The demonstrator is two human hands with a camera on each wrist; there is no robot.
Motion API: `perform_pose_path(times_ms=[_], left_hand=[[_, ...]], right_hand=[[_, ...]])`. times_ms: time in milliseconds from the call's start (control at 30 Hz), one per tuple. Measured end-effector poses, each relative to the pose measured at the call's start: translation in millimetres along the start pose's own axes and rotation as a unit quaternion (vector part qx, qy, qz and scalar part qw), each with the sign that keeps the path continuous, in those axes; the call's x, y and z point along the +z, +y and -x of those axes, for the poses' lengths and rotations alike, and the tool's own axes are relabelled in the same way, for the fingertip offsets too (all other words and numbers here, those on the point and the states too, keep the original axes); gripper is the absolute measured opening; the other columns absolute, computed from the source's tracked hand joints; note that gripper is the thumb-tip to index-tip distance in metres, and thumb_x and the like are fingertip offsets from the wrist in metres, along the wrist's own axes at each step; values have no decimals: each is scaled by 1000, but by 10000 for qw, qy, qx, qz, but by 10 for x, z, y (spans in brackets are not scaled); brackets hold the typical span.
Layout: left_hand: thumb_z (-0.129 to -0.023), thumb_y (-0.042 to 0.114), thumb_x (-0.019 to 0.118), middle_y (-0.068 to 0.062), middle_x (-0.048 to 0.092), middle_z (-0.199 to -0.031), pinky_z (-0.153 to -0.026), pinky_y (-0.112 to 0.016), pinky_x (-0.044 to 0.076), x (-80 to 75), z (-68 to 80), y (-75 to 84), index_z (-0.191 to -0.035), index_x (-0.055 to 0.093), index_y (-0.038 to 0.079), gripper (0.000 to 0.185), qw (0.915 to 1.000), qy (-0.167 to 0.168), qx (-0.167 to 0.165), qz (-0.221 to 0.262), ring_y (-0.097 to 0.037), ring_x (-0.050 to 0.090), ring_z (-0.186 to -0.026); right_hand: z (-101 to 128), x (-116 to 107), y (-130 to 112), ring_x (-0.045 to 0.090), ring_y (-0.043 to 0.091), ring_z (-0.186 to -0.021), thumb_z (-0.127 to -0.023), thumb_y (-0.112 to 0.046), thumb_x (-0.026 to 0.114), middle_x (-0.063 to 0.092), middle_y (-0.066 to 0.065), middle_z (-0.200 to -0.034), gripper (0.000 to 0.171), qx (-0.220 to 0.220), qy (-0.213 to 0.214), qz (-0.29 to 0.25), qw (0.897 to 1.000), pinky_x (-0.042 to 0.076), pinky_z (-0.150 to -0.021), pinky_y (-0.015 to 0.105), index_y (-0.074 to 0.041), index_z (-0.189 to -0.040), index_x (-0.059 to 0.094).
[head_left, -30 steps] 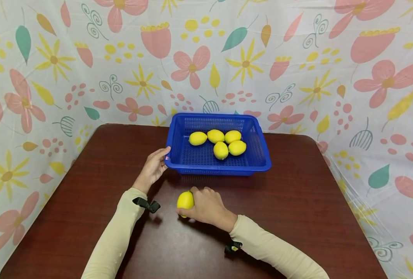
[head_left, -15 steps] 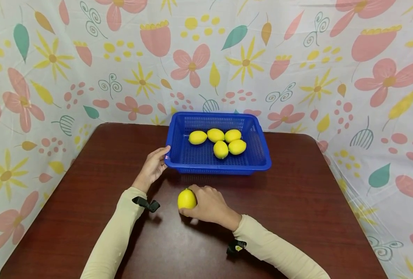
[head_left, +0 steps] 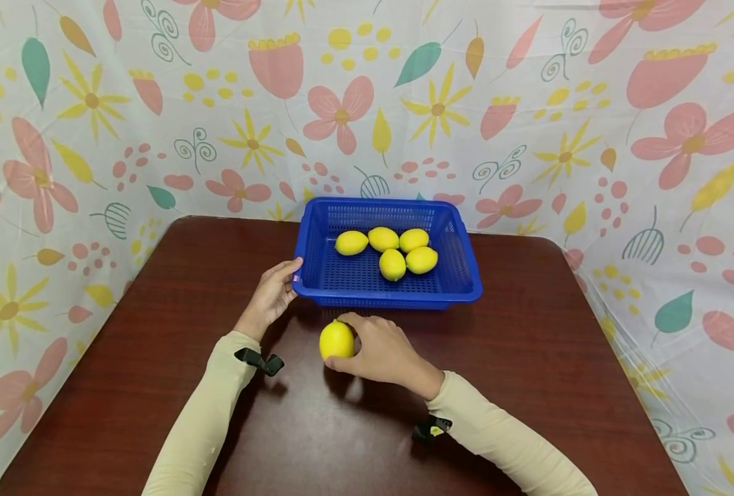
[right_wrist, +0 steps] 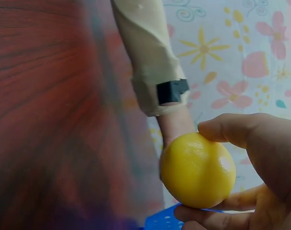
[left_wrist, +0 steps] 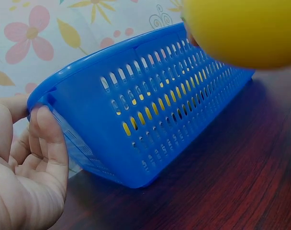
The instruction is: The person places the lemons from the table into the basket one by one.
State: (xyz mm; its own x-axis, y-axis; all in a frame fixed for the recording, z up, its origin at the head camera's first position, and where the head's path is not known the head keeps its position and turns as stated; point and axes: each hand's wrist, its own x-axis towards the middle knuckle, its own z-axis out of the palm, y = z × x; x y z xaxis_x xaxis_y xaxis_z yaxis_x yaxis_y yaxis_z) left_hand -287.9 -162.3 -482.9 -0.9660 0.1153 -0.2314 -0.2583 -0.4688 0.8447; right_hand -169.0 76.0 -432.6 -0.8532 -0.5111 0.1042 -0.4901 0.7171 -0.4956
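Observation:
My right hand (head_left: 384,350) pinches a yellow lemon (head_left: 337,341) between thumb and fingers, above the table in front of the basket. In the right wrist view the lemon (right_wrist: 198,170) sits between the thumb above and the fingers below. At the front left corner of the blue perforated plastic basket (head_left: 391,297), my left hand (head_left: 270,297) grips the rim. Up close in the left wrist view, that hand (left_wrist: 30,177) has the thumb and curled fingers at the basket's (left_wrist: 97,134) corner. Several lemons (head_left: 393,265) lie inside the basket, mostly toward the back and right.
The dark brown wooden table (head_left: 528,386) carries the basket near its back edge. Behind and at both sides hangs a white cloth (head_left: 367,103) with flower and leaf prints. Dark straps with small devices (head_left: 261,361) are on both sleeves.
My right hand has raised the lemon off the table and moved it slightly forward and right, toward the basket. The left hand and the basket stay where they were.

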Motion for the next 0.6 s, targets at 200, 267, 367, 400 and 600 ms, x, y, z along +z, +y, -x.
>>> perform_pose_path(times_ms=[200, 267, 367, 400, 600], left_hand=[[-104, 20, 63, 5, 60, -68, -56, -17, 47, 3, 1, 0, -83, 66, 15, 22, 10000, -2, 19, 25, -5, 53, -60], [-104, 20, 63, 5, 60, -68, -56, -17, 47, 4, 2, -3, -83, 66, 15, 22, 10000, 10, 32, 22, -5, 53, -60], [-104, 20, 63, 6, 60, -68, -56, -17, 47, 6, 2, -4, -82, 66, 15, 23, 10000, 17, 32, 29, -5, 53, -60], [-104, 20, 62, 6, 60, -68, -56, -18, 47, 8, 1, -5, -82, 66, 15, 23, 10000, 25, 31, 37, -5, 53, -60], [-104, 18, 63, 6, 58, -66, -55, -17, 46, 12, 2, 0, -81, 66, 15, 23, 9999, 91, 10, 114, -4, 52, -60]], right_hand=[[-43, -210, -2, 69, 20, -89, -81, -54, 80, 73, 1, -111, 69, -111, 16, 8, 9999, 55, -73, 32, -11, -132, 64], [-74, -291, 6, 69, 20, -91, -81, -53, 80, 73, 2, -113, 70, -139, 25, 9, 9999, 56, -74, 32, -11, -134, 63], [-130, -431, 12, 69, 20, -88, -81, -51, 81, 73, 2, -110, 70, -127, 4, -3, 9999, 55, -72, 32, -10, -135, 62], [-154, -479, 16, 69, 19, -89, -81, -51, 81, 73, 2, -110, 71, -108, 3, 15, 9999, 56, -72, 32, -10, -136, 62], [-333, -737, 60, 66, 15, -85, -80, -54, 81, 72, 1, -104, 74, -86, -52, 270, 9996, 55, -72, 31, -10, -137, 61]])
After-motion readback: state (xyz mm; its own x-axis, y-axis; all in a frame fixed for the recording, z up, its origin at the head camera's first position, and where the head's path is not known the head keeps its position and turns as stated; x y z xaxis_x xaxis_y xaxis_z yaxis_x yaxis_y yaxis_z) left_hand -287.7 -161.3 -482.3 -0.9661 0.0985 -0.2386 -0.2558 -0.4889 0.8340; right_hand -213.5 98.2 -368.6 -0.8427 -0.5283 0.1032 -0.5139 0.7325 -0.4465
